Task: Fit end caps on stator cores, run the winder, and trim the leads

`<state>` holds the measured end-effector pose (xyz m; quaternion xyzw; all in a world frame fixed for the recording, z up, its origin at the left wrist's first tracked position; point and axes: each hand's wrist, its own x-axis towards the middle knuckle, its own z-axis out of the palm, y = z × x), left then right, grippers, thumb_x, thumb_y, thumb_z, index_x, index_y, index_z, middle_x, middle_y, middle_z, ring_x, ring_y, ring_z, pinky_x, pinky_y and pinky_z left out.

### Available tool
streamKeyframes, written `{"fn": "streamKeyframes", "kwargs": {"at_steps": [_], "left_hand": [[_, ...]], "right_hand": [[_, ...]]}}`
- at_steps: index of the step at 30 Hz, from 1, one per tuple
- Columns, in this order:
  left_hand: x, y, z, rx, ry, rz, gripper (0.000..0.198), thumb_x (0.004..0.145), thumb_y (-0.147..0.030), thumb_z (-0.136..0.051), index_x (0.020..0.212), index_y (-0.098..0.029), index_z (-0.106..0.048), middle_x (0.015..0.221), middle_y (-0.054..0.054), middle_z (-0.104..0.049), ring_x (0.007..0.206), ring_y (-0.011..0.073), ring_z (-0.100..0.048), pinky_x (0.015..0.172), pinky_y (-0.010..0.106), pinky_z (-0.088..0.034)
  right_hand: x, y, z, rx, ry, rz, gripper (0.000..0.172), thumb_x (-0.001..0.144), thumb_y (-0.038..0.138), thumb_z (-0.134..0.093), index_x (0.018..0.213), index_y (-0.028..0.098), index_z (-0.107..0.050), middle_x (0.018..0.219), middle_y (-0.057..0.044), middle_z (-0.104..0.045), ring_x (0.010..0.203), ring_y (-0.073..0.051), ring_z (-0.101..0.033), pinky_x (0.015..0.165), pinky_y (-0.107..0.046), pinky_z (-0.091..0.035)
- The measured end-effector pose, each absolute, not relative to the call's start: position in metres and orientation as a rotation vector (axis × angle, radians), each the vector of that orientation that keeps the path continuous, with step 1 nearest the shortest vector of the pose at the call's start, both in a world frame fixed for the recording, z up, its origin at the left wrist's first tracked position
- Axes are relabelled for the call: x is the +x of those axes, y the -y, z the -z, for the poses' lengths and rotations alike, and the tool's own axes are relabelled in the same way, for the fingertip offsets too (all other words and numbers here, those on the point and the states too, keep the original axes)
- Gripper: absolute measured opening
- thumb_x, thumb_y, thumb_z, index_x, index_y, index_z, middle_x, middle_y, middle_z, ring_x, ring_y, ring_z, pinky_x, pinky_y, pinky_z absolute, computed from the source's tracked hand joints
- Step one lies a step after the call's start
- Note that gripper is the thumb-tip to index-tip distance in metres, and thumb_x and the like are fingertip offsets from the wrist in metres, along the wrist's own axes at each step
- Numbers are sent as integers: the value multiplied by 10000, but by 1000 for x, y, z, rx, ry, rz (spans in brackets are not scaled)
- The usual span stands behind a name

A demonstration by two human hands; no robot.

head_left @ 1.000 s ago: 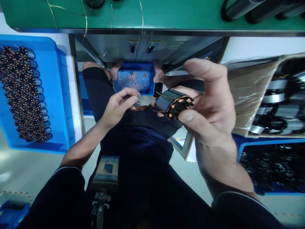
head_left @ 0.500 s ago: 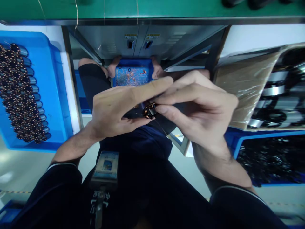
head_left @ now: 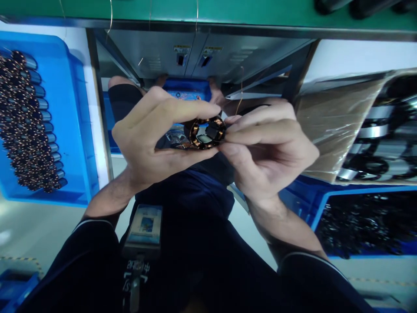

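Copper coils (head_left: 194,135) wrap a round motor stator (head_left: 206,133), held up in the air and pinched tight between the left hand (head_left: 153,134) and the right hand (head_left: 265,148). A thin copper wire (head_left: 240,89) sticks up just beside the right hand. If the fingers slip, the stator could fall, and if that wire snags on the coils, it could bend them.
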<state>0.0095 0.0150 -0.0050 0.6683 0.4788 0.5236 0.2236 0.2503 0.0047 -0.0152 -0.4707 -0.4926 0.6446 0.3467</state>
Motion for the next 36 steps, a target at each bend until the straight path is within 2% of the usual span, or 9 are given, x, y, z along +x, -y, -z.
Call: {"fn": "streamKeyframes", "kwargs": {"at_steps": [4,7,11,16,20,23,29,32,36], "left_hand": [[14,-15,8,1908,-1371,-1437,376,1196,-709,-887,1331,-364,-824,1192,3,-889,1106,256,-827,1058,480,-710],[15,-17,4,1908,-1290,-1370,291,1233,-590,-823,1364,-353,-717,1261,43,-831,1231,279,-789,1119,508,-686],[13,-15,0,1903,-1364,-1208,393,1193,-688,-849,1243,-340,-672,1255,42,-829,1302,323,-824,1207,558,-706],[11,-9,10,1814,-1442,-1012,589,1185,-938,-716,1336,-369,-749,1483,97,-839,1428,368,-848,1288,628,-737],[17,-12,12,1637,-1361,-746,665,1114,-989,-792,1336,-362,-765,1355,103,-885,1382,359,-900,1027,509,-834],[28,-17,11,1499,-1297,-686,704,1110,-1004,-787,1328,-335,-773,1164,92,-901,1189,334,-951,820,435,-823],[18,-14,35,1319,-1209,-668,806,1134,-1050,-688,1291,-267,-789,857,52,-828,768,263,-893,560,338,-675],[-2,-3,54,1338,-1167,-762,846,1211,-1035,-514,1338,-241,-776,743,-1,-752,518,173,-692,459,304,-523],[-7,15,55,1666,-1241,-1007,712,1035,-847,-990,1432,-291,-788,1156,50,-888,832,191,-812,680,324,-631]], "right_hand": [[245,-9,8,-1305,1430,-1165,120,1124,535,-966,1132,418,-939,1156,-88,-861,1405,-460,-855,1114,-713,-797],[237,-12,5,-1378,1342,-1209,249,1147,653,-918,1126,408,-881,1154,-98,-868,1302,-434,-865,1078,-672,-792],[218,-7,9,-1274,1105,-1447,112,1138,581,-960,1220,509,-938,1129,-2,-901,994,-324,-874,987,-584,-799],[197,5,20,-1216,970,-1513,263,1091,638,-1004,1226,417,-958,1278,-29,-917,1155,-317,-892,1114,-585,-801],[199,4,24,-1167,998,-1500,170,1143,540,-989,1152,374,-952,1105,-31,-861,951,-242,-835,951,-475,-792],[216,-11,21,-1134,1226,-1448,179,1169,541,-965,1129,367,-949,1137,-52,-834,1095,-274,-851,1084,-530,-791],[267,-48,-7,-783,2101,-954,176,1088,193,-990,1193,327,-943,1605,-84,-884,1427,-315,-874,1203,-494,-788],[281,-45,-13,-873,2206,-1095,161,1096,180,-962,1139,317,-888,1546,-79,-929,1363,-333,-929,1131,-497,-812],[280,-32,-2,-1226,1680,-1809,301,1103,500,-1025,1029,274,-839,1248,-113,-969,1158,-339,-956,945,-475,-828]]}}
